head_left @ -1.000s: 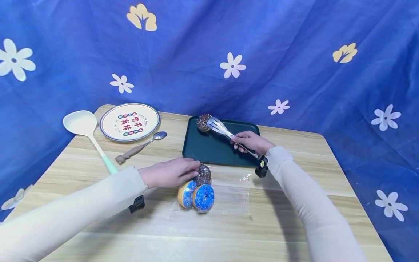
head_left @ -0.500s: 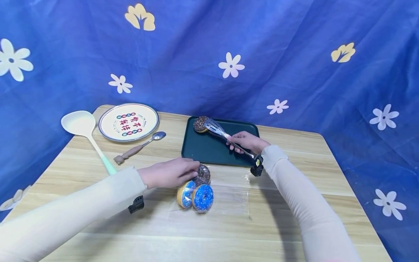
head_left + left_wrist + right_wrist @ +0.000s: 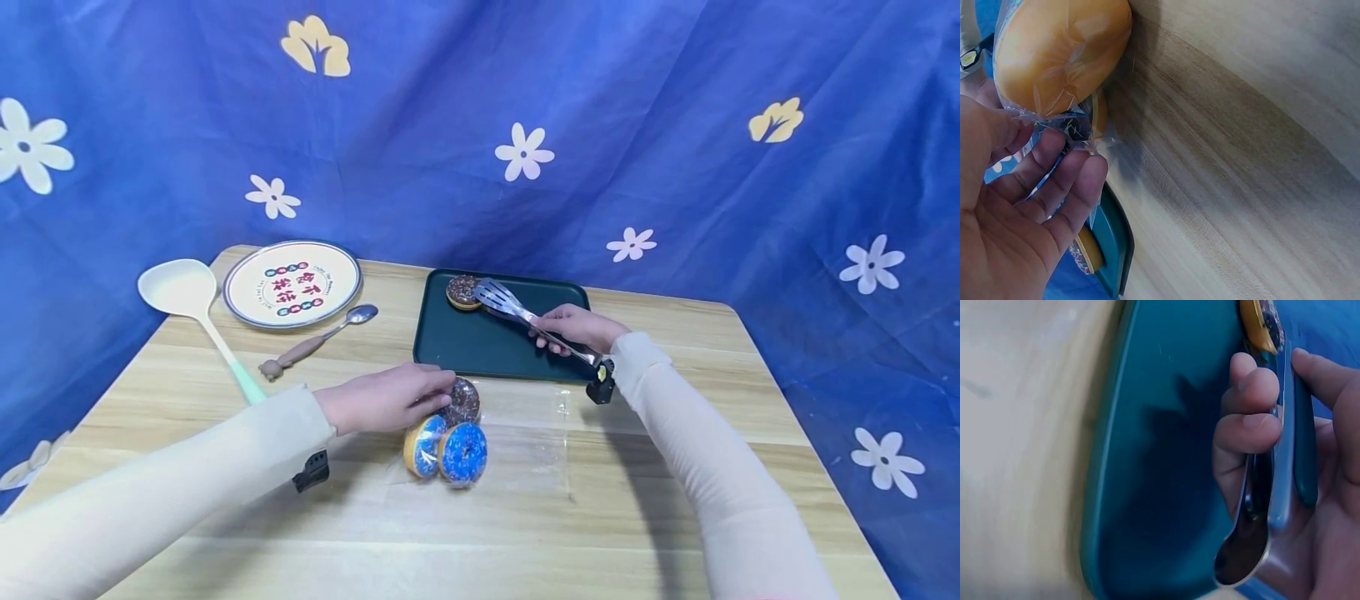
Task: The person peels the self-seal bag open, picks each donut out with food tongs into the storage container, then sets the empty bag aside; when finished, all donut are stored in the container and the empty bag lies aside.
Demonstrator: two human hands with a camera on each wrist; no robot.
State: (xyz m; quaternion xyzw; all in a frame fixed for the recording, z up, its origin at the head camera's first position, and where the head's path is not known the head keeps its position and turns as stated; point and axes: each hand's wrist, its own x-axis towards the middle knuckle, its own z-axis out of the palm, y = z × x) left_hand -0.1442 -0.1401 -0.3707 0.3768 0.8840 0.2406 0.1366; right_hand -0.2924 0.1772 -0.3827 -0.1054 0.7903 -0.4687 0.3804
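Note:
My left hand (image 3: 386, 400) pinches the edge of a clear plastic bag (image 3: 525, 442) between thumb and fingers. Inside the bag are a chocolate donut (image 3: 462, 402) and two blue-iced donuts (image 3: 462, 452), one showing its plain base (image 3: 1063, 56) in the left wrist view. My right hand (image 3: 573, 327) grips metal serving tongs (image 3: 517, 312) above the dark green tray (image 3: 480, 346). Their slotted end meets the right side of another chocolate donut (image 3: 462, 292), which lies flat at the tray's far left corner. Whether the tongs still clamp it, I cannot tell.
A white patterned plate (image 3: 292, 285) stands at the table's back left. In front of it lies a spoon (image 3: 318, 340) with a brown handle. A white ladle (image 3: 180, 287) with a green handle lies at the left, partly behind my left sleeve. A blue curtain (image 3: 420, 125) hangs behind the table.
The chocolate donut on the tray has gone from tilted to flat. The tongs and my right hand have shifted slightly. My left hand keeps its place at the bag.

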